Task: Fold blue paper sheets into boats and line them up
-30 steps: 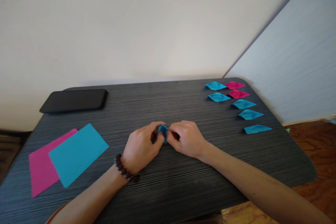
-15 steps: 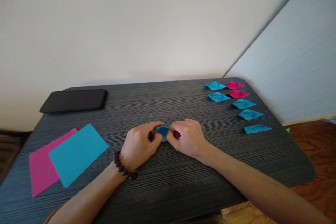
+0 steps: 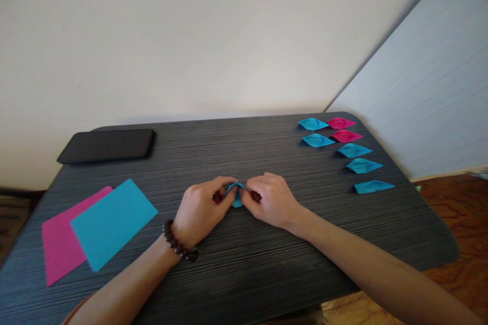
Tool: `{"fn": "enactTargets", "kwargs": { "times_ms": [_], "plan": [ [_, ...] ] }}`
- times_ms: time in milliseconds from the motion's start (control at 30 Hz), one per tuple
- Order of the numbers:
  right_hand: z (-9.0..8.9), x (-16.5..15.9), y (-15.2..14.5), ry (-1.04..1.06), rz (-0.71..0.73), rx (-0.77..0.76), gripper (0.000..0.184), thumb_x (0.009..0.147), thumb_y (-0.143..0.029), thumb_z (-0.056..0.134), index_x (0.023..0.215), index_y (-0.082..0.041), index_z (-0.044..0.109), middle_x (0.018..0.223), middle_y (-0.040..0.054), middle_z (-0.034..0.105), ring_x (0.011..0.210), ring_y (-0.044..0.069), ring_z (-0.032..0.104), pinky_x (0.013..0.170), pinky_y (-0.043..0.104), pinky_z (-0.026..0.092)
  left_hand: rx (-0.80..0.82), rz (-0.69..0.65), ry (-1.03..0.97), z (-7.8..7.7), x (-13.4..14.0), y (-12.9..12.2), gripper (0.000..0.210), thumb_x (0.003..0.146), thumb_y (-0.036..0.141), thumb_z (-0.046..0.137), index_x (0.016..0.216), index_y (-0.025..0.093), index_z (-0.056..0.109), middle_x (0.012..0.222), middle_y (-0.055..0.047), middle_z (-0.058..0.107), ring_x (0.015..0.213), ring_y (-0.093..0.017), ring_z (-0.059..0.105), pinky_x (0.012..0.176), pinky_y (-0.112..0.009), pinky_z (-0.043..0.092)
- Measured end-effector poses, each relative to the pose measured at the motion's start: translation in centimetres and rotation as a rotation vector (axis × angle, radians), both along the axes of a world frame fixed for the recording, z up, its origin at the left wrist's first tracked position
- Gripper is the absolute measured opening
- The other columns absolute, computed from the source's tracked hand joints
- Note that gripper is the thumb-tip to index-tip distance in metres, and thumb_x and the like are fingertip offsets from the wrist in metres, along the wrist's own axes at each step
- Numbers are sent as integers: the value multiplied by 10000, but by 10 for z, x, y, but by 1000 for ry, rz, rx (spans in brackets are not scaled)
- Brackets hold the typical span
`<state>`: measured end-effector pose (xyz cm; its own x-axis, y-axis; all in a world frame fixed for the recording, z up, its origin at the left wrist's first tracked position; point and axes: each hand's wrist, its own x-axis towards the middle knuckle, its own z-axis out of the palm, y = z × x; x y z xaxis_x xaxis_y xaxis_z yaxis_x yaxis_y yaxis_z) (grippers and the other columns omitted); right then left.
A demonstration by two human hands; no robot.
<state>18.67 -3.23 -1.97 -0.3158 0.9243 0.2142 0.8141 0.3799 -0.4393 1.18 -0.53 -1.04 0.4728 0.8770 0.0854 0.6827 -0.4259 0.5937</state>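
Note:
Between my two hands, near the middle of the table, is a small folded piece of blue paper (image 3: 238,199). My left hand (image 3: 204,207), with a dark beaded bracelet (image 3: 178,245) on its wrist, pinches the paper's left side. On the opposite side, my right hand (image 3: 271,200) pinches it between thumb and curled fingers. Both thumbs lie on the near face of the paper. Its outer edges are hidden by the fingers.
Folded blue paper boats (image 3: 364,165) and pink paper boats (image 3: 346,136) are lined up at the right. To the left, a blue sheet (image 3: 114,223) overlaps a pink sheet (image 3: 63,244). A black phone-like slab (image 3: 109,145) lies at the back left, near the wall.
My thumbs have shifted a little on the blue paper, and its shape between them differs slightly. Everything else on the table stays where it was.

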Motion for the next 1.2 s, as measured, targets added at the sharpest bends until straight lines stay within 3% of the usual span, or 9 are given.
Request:
{"fn": "enactTargets", "kwargs": {
  "times_ms": [167, 400, 700, 967, 1200],
  "plan": [
    [0, -1, 0, 12, 8, -1, 260, 830, -222, 483, 576, -170, 508, 548, -22, 553, 509, 90, 453, 597, 245, 294, -44, -2, 10, 1, 0, 1, 240, 829, 309, 527, 1035, 245, 632, 559, 56, 566, 484, -90, 510, 493, -190, 370],
    [1, -4, -2, 18, -31, -8, 272, 843, -256, 484, 585, -174, 513, 540, -28, 561, 494, 90, 444, 595, 246, 293, 41, 50, 50, -2, 3, -3, 294, 817, 268, 527, 1105, 232, 575, 594, 54, 569, 518, -99, 532, 528, -202, 391],
    [1, -3, -1, 8, -52, -18, 281, 836, -267, 486, 572, -174, 509, 536, -25, 571, 485, 88, 443, 594, 247, 294, 6, 53, 83, 2, 3, -3, 241, 826, 280, 512, 1038, 252, 624, 590, 45, 595, 517, -106, 546, 524, -210, 387],
    [0, -3, -2, 31, 12, -4, 269, 814, -245, 490, 557, -171, 501, 519, -27, 563, 476, 86, 453, 593, 244, 301, 32, 53, 103, 1, 4, -3, 239, 826, 311, 516, 1025, 234, 624, 594, 42, 613, 538, -115, 574, 552, -215, 399],
    [0, -3, -2, 7, 21, 20, 266, 807, -234, 480, 550, -171, 498, 521, -26, 566, 481, 89, 461, 579, 248, 288, 117, -49, 127, -1, 1, -1, 173, 828, 293, 506, 864, 205, 650, 599, 28, 601, 531, -115, 541, 549, -229, 373]
  ]
}}
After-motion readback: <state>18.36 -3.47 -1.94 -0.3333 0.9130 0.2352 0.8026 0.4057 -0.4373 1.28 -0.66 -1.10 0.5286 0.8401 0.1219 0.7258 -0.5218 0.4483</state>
